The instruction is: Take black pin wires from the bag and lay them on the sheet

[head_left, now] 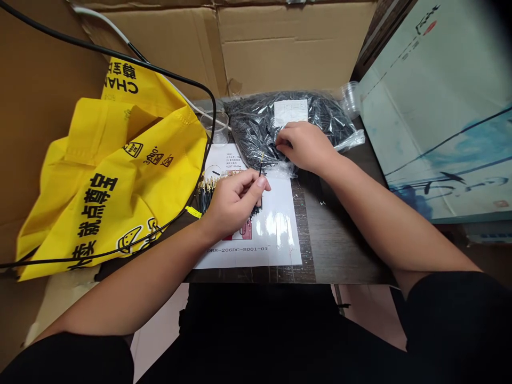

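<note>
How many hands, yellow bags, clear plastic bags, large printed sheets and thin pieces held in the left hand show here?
Hands (left hand, right hand): 2
Yellow bag: 1
Clear plastic bag: 1
Printed sheet: 1
Thin black piece: 1
Total: 6

The dark surface carries a printed sheet close to its near edge, a clear bag of black pieces toward its far edge, a plastic cup by the far right corner; a yellow bag overlaps the left edge.
</note>
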A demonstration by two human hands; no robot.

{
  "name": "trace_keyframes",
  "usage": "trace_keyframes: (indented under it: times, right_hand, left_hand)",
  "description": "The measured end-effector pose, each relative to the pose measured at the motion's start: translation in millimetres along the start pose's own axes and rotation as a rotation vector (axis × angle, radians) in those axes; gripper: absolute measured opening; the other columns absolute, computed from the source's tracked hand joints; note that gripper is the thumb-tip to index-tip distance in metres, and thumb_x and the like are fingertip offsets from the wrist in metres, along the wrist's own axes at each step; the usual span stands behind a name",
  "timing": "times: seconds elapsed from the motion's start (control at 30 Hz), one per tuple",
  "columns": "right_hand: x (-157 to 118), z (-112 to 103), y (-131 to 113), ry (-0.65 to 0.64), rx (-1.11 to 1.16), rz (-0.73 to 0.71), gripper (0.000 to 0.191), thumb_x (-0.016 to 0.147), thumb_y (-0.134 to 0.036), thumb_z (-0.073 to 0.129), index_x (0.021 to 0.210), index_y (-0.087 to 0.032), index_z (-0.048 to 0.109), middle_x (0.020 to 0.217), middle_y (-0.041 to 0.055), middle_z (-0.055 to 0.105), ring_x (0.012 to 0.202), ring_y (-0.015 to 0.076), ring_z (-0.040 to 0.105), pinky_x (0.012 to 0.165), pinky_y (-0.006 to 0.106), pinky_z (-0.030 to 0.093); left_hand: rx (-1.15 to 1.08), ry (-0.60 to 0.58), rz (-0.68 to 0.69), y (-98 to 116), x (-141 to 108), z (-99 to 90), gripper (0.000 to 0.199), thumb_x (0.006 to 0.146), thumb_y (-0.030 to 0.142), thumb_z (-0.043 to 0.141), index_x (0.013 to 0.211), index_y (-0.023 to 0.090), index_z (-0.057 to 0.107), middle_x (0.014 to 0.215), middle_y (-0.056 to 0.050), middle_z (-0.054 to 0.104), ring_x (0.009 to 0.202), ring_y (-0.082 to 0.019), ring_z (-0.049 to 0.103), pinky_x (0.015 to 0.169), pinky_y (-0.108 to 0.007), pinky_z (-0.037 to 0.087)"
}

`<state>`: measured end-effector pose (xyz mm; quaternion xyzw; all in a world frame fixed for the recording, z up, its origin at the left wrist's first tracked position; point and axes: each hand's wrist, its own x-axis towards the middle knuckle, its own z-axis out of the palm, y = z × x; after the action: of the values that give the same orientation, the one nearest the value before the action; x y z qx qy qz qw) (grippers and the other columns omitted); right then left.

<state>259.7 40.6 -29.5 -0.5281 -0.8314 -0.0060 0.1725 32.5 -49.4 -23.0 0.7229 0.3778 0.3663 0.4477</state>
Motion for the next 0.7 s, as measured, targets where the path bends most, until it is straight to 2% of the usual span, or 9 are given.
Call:
trace_keyframes:
  times: [0.17, 0.27, 0.33, 0.47, 0.5, 0.57, 0.7]
  right_hand:
    - [-0.5, -1.0, 0.1, 0.021, 0.07, 0.079, 0.012, 0.084, -0.018, 0.058, 0.085, -0.019, 0.069, 0.085, 0.0068, 0.069, 0.082, 0.0221, 0.06, 0.074, 0.037, 0.042]
    - [-6.6, -11.7, 1.8, 0.155, 0.167, 0.116, 0.009, 0.084, -0.021, 0.059, 0.086, -0.019, 0.069, 0.082, 0.0069, 0.069, 0.077, 0.022, 0.061, 0.075, 0.04, 0.045]
    - [-16.5, -22.9, -2.8, 0.255, 0.251, 0.092, 0.008, 0.086, -0.024, 0.061, 0.085, -0.02, 0.068, 0.082, 0.0066, 0.07, 0.076, 0.021, 0.062, 0.074, 0.04, 0.048]
    - [-50.5, -42.6, -27.6, 0.37, 0.369, 0.047, 0.007, 0.088, -0.028, 0.064, 0.085, -0.022, 0.067, 0.081, 0.0037, 0.07, 0.076, 0.0191, 0.064, 0.073, 0.038, 0.052]
    - [-60.3, -45.1, -34.9, 0.37, 0.391, 0.032, 0.006, 0.088, -0.028, 0.065, 0.089, -0.023, 0.068, 0.082, 0.0033, 0.07, 0.077, 0.019, 0.064, 0.073, 0.037, 0.053]
    - [-78.6, -46.7, -47.4, 0.348, 0.447, 0.009, 0.016, 0.089, -0.025, 0.063, 0.104, -0.023, 0.068, 0.088, 0.0035, 0.071, 0.08, 0.0189, 0.065, 0.075, 0.037, 0.053]
    - [-101.7, -41.4, -59.4, 0.301, 0.527, -0.067, 0.016, 0.091, -0.018, 0.059, 0.102, -0.023, 0.07, 0.091, 0.0038, 0.071, 0.086, 0.0189, 0.064, 0.082, 0.04, 0.051]
  left_hand:
    - [0.192, 0.003, 0.144, 1.4, -1.3, -1.0, 0.03, 0.099, 0.036, 0.048, 0.093, 0.017, 0.071, 0.056, 0.003, 0.052, 0.051, -0.007, 0.047, 0.053, -0.021, 0.038]
    - [0.31, -0.057, 0.278, 2.0, -2.3, 0.2, 0.023, 0.095, 0.031, 0.054, 0.09, 0.017, 0.071, 0.06, 0.002, 0.058, 0.052, -0.007, 0.048, 0.056, -0.022, 0.039]
    - [0.358, -0.106, 0.37, 1.8, -2.7, 1.2, 0.019, 0.094, 0.029, 0.056, 0.09, 0.017, 0.07, 0.066, 0.001, 0.063, 0.056, -0.007, 0.051, 0.06, -0.022, 0.041]
    - [0.454, -0.153, 0.476, -0.6, -2.7, 1.2, 0.019, 0.093, 0.027, 0.054, 0.089, 0.017, 0.07, 0.073, -0.001, 0.064, 0.065, -0.009, 0.055, 0.064, -0.023, 0.041]
    - [0.477, -0.154, 0.486, -1.4, -2.6, 0.9, 0.02, 0.093, 0.028, 0.054, 0.088, 0.017, 0.07, 0.072, -0.002, 0.062, 0.066, -0.01, 0.054, 0.063, -0.024, 0.041]
    - [0.513, -0.161, 0.501, -3.1, -2.2, 0.5, 0.021, 0.093, 0.028, 0.055, 0.088, 0.017, 0.072, 0.069, -0.001, 0.06, 0.065, -0.011, 0.053, 0.063, -0.024, 0.04]
    - [0.542, -0.17, 0.546, -6.1, -1.6, 1.4, 0.02, 0.093, 0.028, 0.056, 0.093, 0.018, 0.073, 0.067, 0.0, 0.058, 0.063, -0.01, 0.052, 0.061, -0.024, 0.039]
